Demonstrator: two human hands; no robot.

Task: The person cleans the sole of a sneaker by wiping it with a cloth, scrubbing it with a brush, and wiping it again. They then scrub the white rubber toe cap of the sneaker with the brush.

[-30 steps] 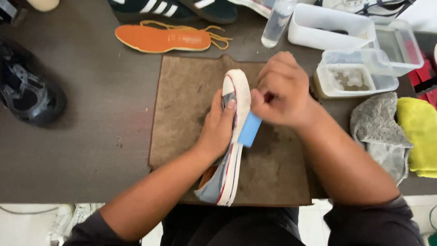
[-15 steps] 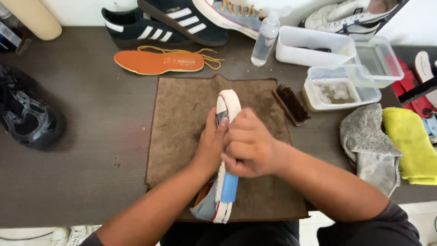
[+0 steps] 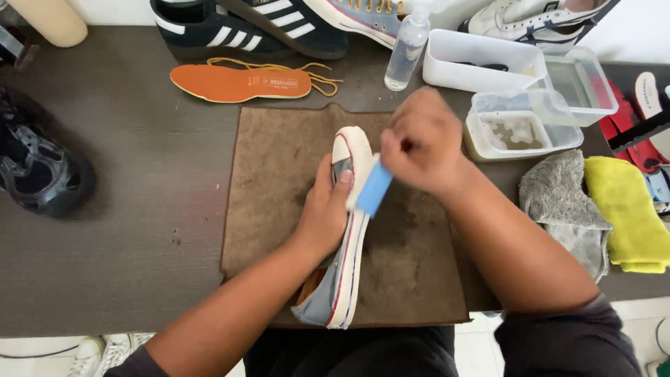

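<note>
A grey canvas sneaker [image 3: 343, 279] with a white rubber sole lies on its side on a brown towel [image 3: 279, 181], toe pointing away from me. My left hand [image 3: 326, 209] grips its upper near the toe and holds it steady. My right hand [image 3: 422, 143] is closed around a light blue rectangular block [image 3: 374, 187], whose end presses against the white sole edge close to the toe.
An orange insole [image 3: 237, 82] with yellow laces lies beyond the towel. A spray bottle [image 3: 407, 49], clear plastic tubs [image 3: 520, 129] and dark striped shoes [image 3: 230, 31] line the back. Grey cloth [image 3: 565, 202] and yellow cloth [image 3: 624, 209] lie at right; a black sandal [image 3: 38, 174] at left.
My right hand with the blue block has moved from the middle of the sole back up toward the toe. The left hand keeps its hold on the sneaker.
</note>
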